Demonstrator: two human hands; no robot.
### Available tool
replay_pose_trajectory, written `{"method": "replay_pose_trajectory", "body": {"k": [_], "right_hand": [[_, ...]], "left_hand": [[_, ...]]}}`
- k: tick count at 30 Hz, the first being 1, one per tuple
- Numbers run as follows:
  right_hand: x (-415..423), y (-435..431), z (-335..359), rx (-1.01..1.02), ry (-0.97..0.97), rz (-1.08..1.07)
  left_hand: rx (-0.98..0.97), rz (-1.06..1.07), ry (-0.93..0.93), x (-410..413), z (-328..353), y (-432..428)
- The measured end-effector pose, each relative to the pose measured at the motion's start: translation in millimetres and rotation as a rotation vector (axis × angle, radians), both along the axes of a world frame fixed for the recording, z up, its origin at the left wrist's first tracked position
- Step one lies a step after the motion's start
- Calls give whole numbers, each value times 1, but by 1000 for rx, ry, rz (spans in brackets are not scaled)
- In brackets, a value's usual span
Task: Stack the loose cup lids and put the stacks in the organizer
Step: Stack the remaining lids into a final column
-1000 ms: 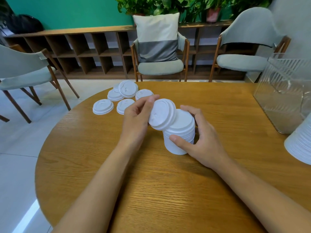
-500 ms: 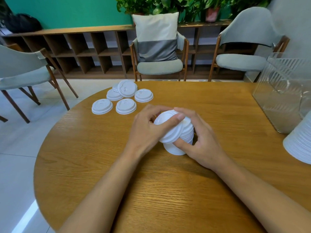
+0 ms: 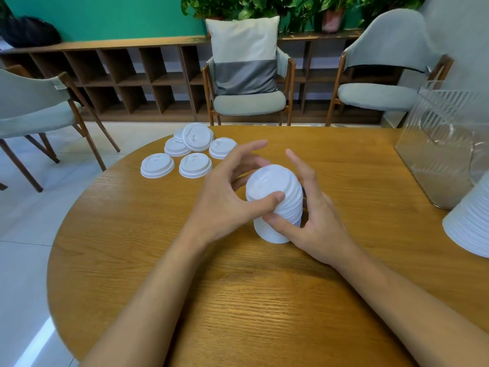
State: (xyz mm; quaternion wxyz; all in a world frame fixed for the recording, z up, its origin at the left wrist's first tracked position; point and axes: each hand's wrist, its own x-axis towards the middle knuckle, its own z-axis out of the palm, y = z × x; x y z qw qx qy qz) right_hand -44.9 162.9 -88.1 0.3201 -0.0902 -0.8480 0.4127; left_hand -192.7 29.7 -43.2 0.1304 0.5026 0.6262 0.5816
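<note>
A tall stack of white cup lids [image 3: 272, 181] stands on the round wooden table [image 3: 264, 300], between my two hands. My left hand [image 3: 225, 197] curls round its left side with the thumb on the front, and the index finger sticks out past it. My right hand [image 3: 315, 223] holds the right side, thumb across the lower front, fingers up behind the stack. Several loose lids [image 3: 195, 165] lie at the far left of the table, some overlapping. The clear plastic organizer [image 3: 444, 144] stands at the right edge.
A second white lid stack [image 3: 471, 221] lies tilted at the right edge, in front of the organizer. Grey chairs [image 3: 248, 102] ring the table's far side and left, with low wooden shelving [image 3: 119, 75] behind them.
My left hand brought a lid from beside the stack down onto its top. The lid now sits level on the stack, and both hands hold the stack's sides.
</note>
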Motion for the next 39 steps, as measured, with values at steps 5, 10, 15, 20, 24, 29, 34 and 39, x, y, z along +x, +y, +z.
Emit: {"method": "replay_pose_trajectory", "body": {"k": [5, 10, 15, 20, 24, 29, 34, 39], "right_hand": [[0, -3, 2, 33, 27, 6], [1, -3, 4, 29, -4, 4], [1, -2, 4, -1, -21, 15], [2, -1, 4, -23, -16, 16], [2, -1, 3, -22, 11, 4], [3, -1, 2, 2, -85, -14], [2, -1, 2, 17, -99, -28], [3, -2, 4, 10, -101, -28]], "left_hand": [[-39, -69, -10, 0, -2, 2], [-2, 6, -47, 2, -4, 5], [20, 40, 13, 1, -6, 6], [-7, 51, 31, 9, -7, 8], [-24, 50, -47, 14, -13, 12], [-72, 15, -10, 10, -13, 13], [0, 218, 48, -30, -20, -1], [-330, 660, 298, -90, -51, -2]]}}
